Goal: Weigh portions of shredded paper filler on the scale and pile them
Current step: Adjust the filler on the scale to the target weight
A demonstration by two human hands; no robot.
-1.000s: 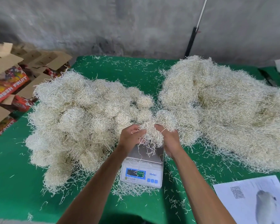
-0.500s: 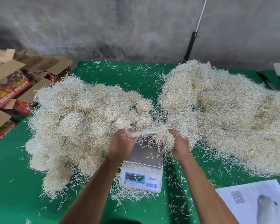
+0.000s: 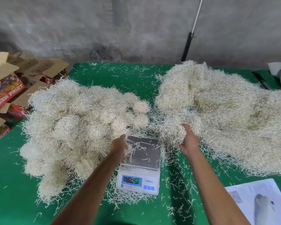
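A white digital scale (image 3: 139,172) with a steel pan sits at the table's front centre; a few loose shreds lie on the pan. My left hand (image 3: 120,144) hovers at the pan's left edge, holding a small wisp of shredded paper. My right hand (image 3: 187,141) grips a fist-sized clump of shredded paper (image 3: 173,133) just right of the scale, at the edge of the big loose heap (image 3: 225,114). A pile of rounded portions (image 3: 75,127) fills the table's left side.
The green table (image 3: 11,197) is strewn with stray shreds. Open cardboard fruit boxes (image 3: 8,90) stand off the left edge. A printed sheet (image 3: 256,200) lies at the front right. A pole (image 3: 189,39) leans on the wall behind.
My hands held one clump together above the scale. They have since drawn apart: the right carried most of the clump rightward to the loose heap, the left kept a few strands, baring the pan.
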